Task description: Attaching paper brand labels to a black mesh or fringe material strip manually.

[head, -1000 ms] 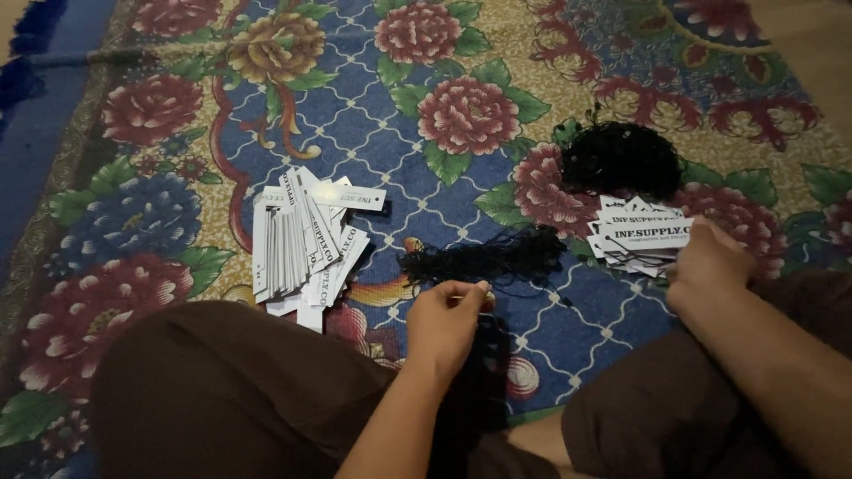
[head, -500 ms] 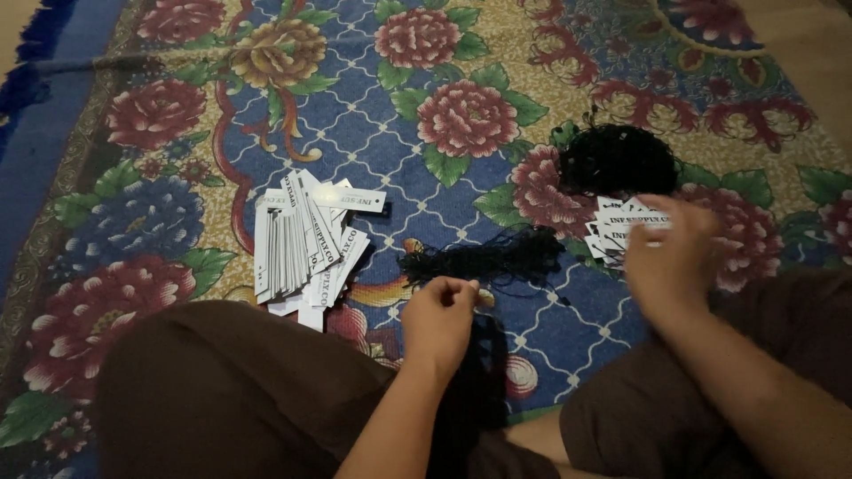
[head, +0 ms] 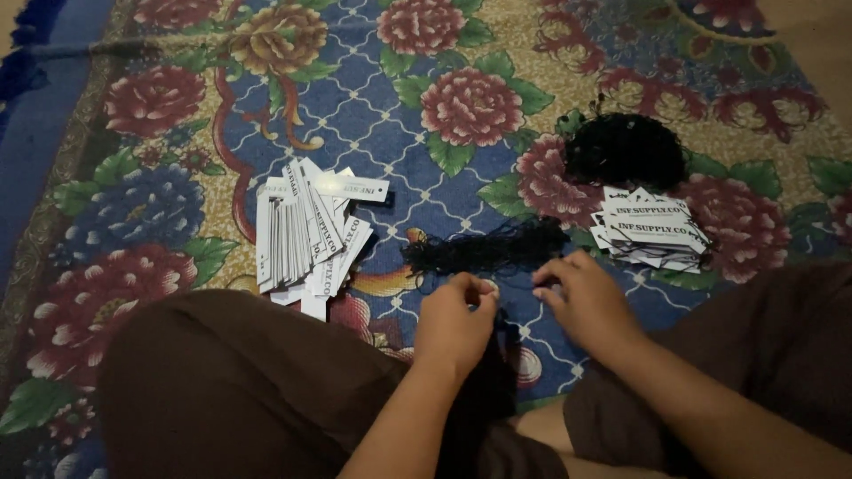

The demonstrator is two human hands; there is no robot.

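Both hands are being held low over the floral rug [head: 373, 80], right in front of the crossed legs in brown trousers [head: 240, 381]. The left hand [head: 457, 319] is being kept pinched, thumb and fingertips pressed together on what looks like a thin black string, though the strand itself is too dark to be made out clearly. The right hand [head: 586, 297] is being held just beside it with the fingers curled loosely, its tips touching the near edge of the small bundle of black strings [head: 484, 248] that is lying on the rug between the two paper piles. Whether anything is actually being gripped by the right hand can't really be told.

Off to the left, a messy fan of white paper tags [head: 306, 235] is lying spread out. On the right, a neater stack of white printed tags [head: 652, 231] is sitting near the right hand, with a bigger tangled heap of black string [head: 626, 151] just behind it.
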